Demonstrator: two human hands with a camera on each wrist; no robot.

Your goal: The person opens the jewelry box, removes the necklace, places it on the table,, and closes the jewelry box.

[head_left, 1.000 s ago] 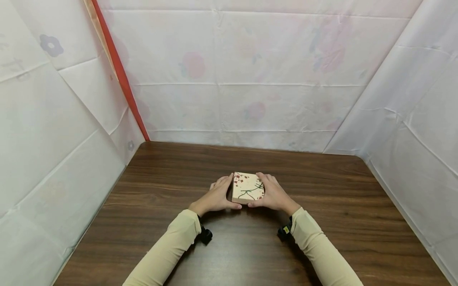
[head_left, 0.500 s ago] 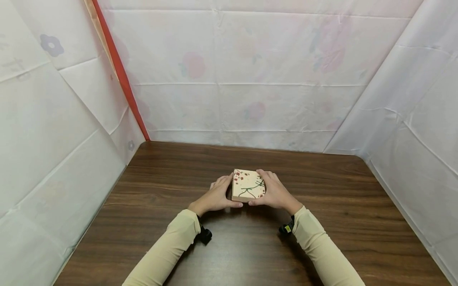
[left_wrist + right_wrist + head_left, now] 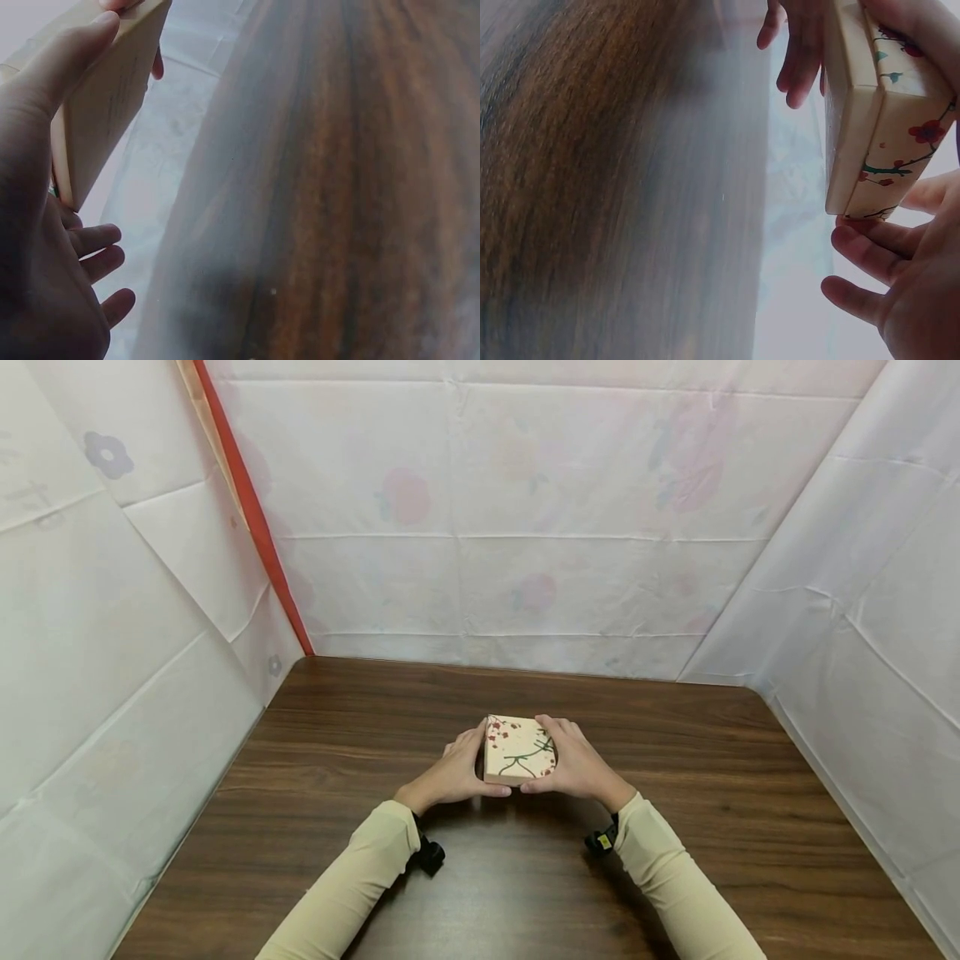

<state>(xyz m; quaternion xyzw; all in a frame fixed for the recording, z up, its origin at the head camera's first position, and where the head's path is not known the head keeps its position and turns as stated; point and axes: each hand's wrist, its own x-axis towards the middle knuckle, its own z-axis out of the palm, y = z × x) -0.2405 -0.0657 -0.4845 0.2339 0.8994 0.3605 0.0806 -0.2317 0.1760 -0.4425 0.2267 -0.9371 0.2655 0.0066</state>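
Observation:
A small square box (image 3: pixel 519 748), cream with red blossoms and green branches, is held between both hands above the table. My left hand (image 3: pixel 453 773) grips its left side, thumb at the near edge and fingers toward the far corner. The right side is gripped by my right hand (image 3: pixel 576 767) in the same manner. Seen from the left wrist, the plain underside of the box (image 3: pixel 105 112) shows faint print, with other fingers of that hand spread below it. In the right wrist view a seam runs between the lid (image 3: pixel 911 139) and the plain base (image 3: pixel 853 127).
The dark wood-grain table (image 3: pixel 480 893) spreads around the hands. White printed sheets hang behind it (image 3: pixel 570 593) and along both sides, with a red strip (image 3: pixel 251 506) at the back left corner. Each wrist wears a black camera (image 3: pixel 429 855).
Both hands keep hold of the box. It has risen slightly and its top has tilted a little toward the head camera, then it has shifted very slightly left.

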